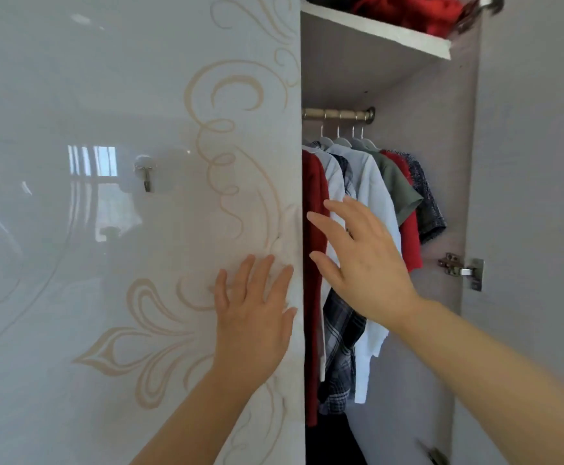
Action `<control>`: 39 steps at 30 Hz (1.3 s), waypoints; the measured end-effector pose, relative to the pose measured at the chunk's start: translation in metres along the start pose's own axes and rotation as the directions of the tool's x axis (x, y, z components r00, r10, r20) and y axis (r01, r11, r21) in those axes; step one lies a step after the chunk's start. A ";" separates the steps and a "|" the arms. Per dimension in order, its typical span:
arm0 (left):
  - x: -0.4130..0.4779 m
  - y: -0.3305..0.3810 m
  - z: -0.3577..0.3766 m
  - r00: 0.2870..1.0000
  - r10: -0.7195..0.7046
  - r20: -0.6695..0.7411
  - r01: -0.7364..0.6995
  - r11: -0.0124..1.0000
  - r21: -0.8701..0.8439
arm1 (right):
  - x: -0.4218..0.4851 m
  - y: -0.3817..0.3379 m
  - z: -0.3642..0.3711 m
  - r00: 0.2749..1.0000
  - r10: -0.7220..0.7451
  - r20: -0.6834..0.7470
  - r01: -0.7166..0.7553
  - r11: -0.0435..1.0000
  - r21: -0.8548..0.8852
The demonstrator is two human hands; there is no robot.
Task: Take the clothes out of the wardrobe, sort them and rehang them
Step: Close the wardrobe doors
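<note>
Grips nothing with either hand. Lays the left hand [253, 317] flat on the closed wardrobe door [106, 229], fingers straight and spread, close to its right edge. Holds the right hand [364, 263] open in front of the hanging clothes, fingers straight and parted, palm toward them; cannot tell whether touching the cloth or just short of it.

Hidden behind the closed door: the left part of the rail [337, 114] and whatever hangs further along it. Covered by the right hand and forearm: the middle of the shirts. Dark at the bottom of the compartment, with something black and shapeless there. Cut off at the top edge: the upper shelf [374, 28], bearing a heap of red fabric [408, 11], kind unclear. Blurred beside it, a metal fitting [478, 8].

Hanging inside the open compartment, on pale hangers [341, 140] along the rail, from left: red garment [312, 203] at the door's edge, pale blue shirt [336, 177], dark plaid shirt [341, 333] showing low down, second pale shirt [374, 203], green short-sleeved shirt [396, 186], red top [411, 243], dark speckled top [430, 203] nearest the side wall. Packed close, sleeves overlapping.

Fixed to the closed door, well left of the left hand: a metal hook [146, 177]. Fixed to the side wall: a hinge [462, 268], joined to the swung-open door [535, 196].
</note>
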State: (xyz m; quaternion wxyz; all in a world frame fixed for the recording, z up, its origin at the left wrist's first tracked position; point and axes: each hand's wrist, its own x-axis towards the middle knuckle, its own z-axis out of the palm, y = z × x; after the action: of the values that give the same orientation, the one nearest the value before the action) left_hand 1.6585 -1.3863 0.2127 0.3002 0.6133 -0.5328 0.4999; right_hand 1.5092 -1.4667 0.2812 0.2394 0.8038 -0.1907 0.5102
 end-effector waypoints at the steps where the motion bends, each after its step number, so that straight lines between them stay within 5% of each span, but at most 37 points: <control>1: 0.005 0.015 -0.001 1.000 0.013 0.006 -0.013 0.999 -0.048 | -0.009 0.007 -0.010 1.000 0.016 -0.006 -0.016 1.000 -0.019; 10: 0.050 0.168 -0.021 0.990 0.133 -0.043 -0.139 0.913 -0.385 | -0.088 0.077 -0.138 0.978 0.158 -0.136 -0.181 0.966 -0.183; 21: 0.131 0.374 -0.099 0.941 0.181 -0.286 -0.320 0.753 -0.575 | -0.176 0.176 -0.317 0.906 0.075 -0.418 -0.219 0.926 -0.308; 26: 0.177 0.442 -0.126 0.864 0.402 -0.304 -0.501 0.751 -0.431 | -0.205 0.217 -0.351 0.907 0.182 -0.381 -0.323 0.880 -0.348; 32: 0.215 0.474 -0.110 0.757 0.652 0.038 -0.653 0.758 -0.007 | -0.226 0.244 -0.353 0.904 0.281 -0.322 -0.377 0.880 -0.288; 39: 0.205 0.452 -0.115 0.751 0.646 -0.138 -0.642 0.763 0.079 | -0.237 0.251 -0.321 0.875 0.379 -0.300 -0.427 0.897 -0.113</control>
State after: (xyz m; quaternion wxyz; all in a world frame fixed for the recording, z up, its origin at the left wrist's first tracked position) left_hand 1.1802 -1.4694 0.3662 0.1425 0.3551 -0.6794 0.6262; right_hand 1.0404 -1.4700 0.2307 0.2209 0.6445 -0.3641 0.6349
